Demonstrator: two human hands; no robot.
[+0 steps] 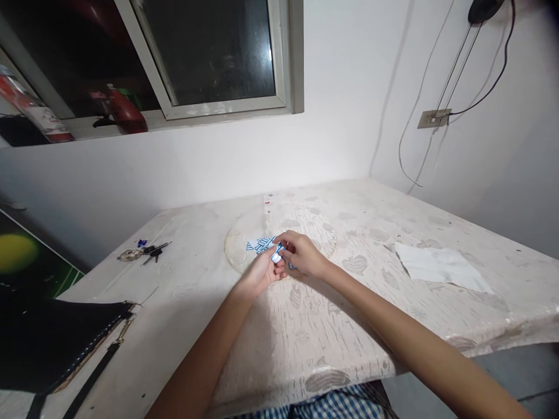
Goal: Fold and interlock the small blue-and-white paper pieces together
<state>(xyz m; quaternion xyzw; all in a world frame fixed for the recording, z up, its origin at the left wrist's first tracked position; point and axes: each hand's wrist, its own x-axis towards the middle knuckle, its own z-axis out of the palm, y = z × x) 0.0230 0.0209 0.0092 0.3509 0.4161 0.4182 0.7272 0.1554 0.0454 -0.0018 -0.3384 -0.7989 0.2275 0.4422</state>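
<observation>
Near the middle of the table, my left hand [261,271] and my right hand [302,254] meet around a small blue-and-white packet [277,255]. Fingers of both hands are closed on it, and they cover part of it. Just behind my left hand lie several blue-and-white striped pieces [262,244], which look like more of the same kind. They rest on a round, clear mat [233,241] on the tablecloth. Another bit of blue and white shows under my right hand.
A white cloth or paper sheet [441,267] lies at the right. Keys [155,251] and a small blue item [142,243] are at the left. A black bag [61,337] with a strap covers the near left corner. Bottles stand on the windowsill; cables hang at the right wall.
</observation>
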